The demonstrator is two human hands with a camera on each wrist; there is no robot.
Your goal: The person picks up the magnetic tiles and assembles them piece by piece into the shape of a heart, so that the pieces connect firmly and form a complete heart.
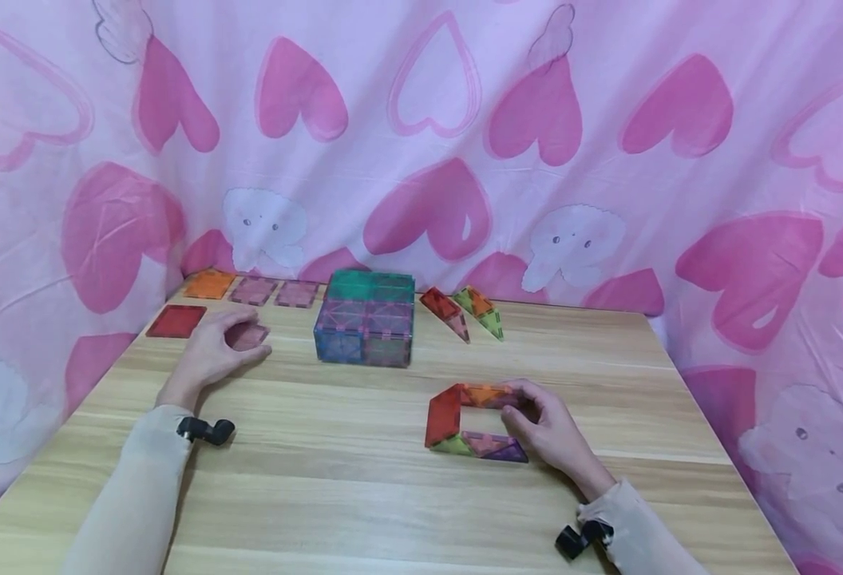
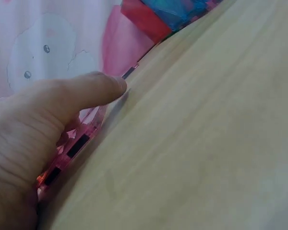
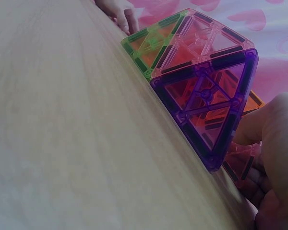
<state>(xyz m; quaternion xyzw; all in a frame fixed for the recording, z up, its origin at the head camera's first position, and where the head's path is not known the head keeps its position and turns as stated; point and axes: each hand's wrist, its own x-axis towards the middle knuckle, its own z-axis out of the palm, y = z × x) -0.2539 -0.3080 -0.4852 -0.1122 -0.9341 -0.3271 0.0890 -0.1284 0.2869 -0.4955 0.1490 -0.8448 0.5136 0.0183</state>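
Head view: left hand pinches pink tile, right hand grips tile frame; apparently fetching; next calls for lifting.

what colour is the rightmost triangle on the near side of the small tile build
Purple; the triangle shows best in the right wrist view.

Here the wooden table is flanked and backed by pink cloth, printed with hearts and white cartoon figures!
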